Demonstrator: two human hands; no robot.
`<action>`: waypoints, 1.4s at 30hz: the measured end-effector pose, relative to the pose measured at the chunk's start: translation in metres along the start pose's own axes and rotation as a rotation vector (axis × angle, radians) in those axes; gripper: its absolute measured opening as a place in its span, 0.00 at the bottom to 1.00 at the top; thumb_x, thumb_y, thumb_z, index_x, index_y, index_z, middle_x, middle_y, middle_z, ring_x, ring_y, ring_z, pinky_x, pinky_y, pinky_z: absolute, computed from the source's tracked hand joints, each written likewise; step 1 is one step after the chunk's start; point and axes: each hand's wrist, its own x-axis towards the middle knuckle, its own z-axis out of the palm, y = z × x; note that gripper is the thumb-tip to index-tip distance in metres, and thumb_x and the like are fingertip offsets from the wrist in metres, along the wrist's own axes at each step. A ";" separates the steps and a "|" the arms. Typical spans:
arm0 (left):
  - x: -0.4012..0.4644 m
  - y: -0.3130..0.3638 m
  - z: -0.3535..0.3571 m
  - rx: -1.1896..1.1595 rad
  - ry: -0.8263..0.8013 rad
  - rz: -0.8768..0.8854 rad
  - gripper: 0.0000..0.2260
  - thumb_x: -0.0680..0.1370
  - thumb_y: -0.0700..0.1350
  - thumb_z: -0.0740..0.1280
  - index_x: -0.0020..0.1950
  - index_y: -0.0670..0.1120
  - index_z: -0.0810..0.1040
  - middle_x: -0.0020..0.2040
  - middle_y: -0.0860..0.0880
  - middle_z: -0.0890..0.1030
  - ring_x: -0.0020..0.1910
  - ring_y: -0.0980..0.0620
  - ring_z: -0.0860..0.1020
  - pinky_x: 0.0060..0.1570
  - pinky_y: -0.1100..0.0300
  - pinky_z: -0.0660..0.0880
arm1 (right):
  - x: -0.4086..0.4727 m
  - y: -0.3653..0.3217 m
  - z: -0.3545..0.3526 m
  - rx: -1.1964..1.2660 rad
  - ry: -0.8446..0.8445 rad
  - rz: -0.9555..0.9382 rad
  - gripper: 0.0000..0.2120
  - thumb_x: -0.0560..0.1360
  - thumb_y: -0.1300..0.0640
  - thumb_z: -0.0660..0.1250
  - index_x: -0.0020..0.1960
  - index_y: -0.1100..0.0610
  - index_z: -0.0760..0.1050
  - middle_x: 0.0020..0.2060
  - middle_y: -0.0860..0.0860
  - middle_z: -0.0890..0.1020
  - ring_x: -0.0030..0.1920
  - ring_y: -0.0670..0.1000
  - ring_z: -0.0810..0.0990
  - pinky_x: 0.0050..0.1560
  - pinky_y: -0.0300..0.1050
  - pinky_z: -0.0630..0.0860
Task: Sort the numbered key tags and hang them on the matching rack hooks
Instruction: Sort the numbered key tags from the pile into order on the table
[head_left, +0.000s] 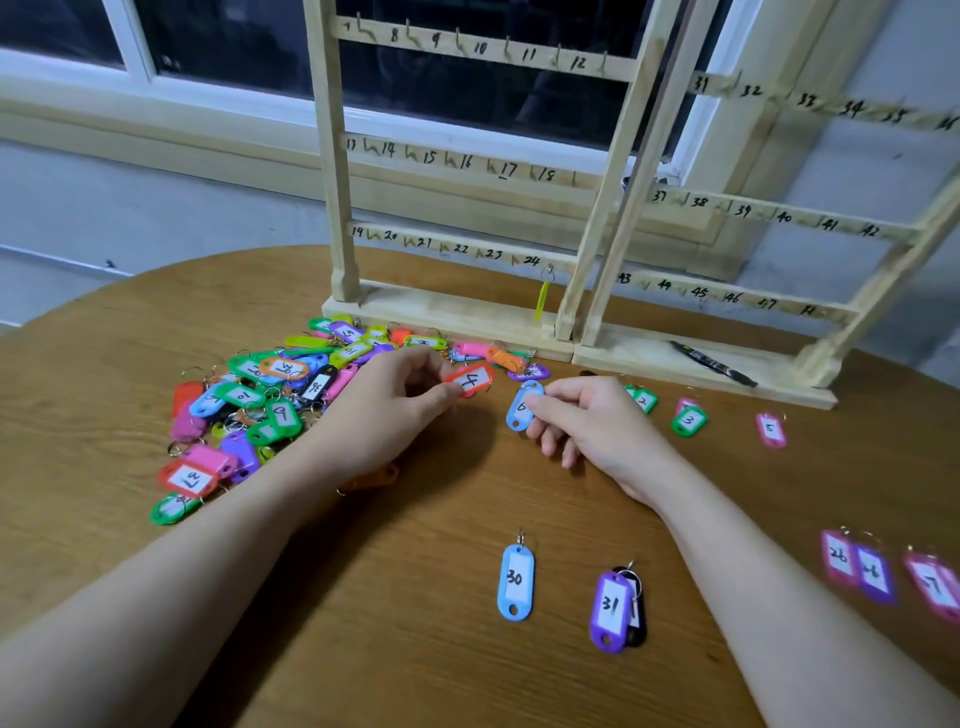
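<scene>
Round-edged wooden table (426, 597), grained brown top: the left hand (384, 410) pinches an orange plastic tag marked 4 (470, 382) between thumb and fingertips, and the right hand (592, 421) pinches a light-blue tag marked 6 (522, 408), both near the table's middle. A heap of glossy oblong tags (270, 405) (paper labels, wire rings) lies toward the left edge. Two pale wooden racks (467, 171) with numbered rails stand along the far edge; one yellow tag (542, 300) hangs beneath 24.

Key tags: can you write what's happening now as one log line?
left hand: pinches orange tag 4 | right hand: holds blue tag | pile: unsorted | rack: one yellow tag hung
</scene>
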 end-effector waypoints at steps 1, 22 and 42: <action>0.000 0.000 0.000 -0.008 0.006 -0.001 0.05 0.81 0.44 0.69 0.46 0.47 0.77 0.38 0.50 0.84 0.38 0.52 0.79 0.50 0.45 0.77 | 0.000 0.001 0.000 0.002 0.002 0.002 0.09 0.81 0.57 0.67 0.46 0.61 0.82 0.36 0.53 0.85 0.33 0.48 0.79 0.27 0.38 0.73; 0.010 0.059 0.059 0.227 -0.098 0.148 0.09 0.78 0.48 0.73 0.40 0.47 0.85 0.32 0.48 0.80 0.30 0.58 0.69 0.32 0.62 0.64 | -0.060 -0.006 -0.074 0.028 0.152 -0.031 0.07 0.80 0.64 0.68 0.52 0.69 0.80 0.33 0.55 0.83 0.29 0.47 0.80 0.26 0.38 0.76; 0.105 0.127 0.225 0.664 -0.377 0.215 0.23 0.82 0.51 0.66 0.28 0.47 0.68 0.27 0.49 0.69 0.31 0.47 0.69 0.31 0.56 0.62 | -0.103 0.069 -0.255 -0.207 0.493 0.205 0.05 0.80 0.60 0.68 0.48 0.59 0.82 0.36 0.56 0.84 0.28 0.44 0.77 0.25 0.37 0.70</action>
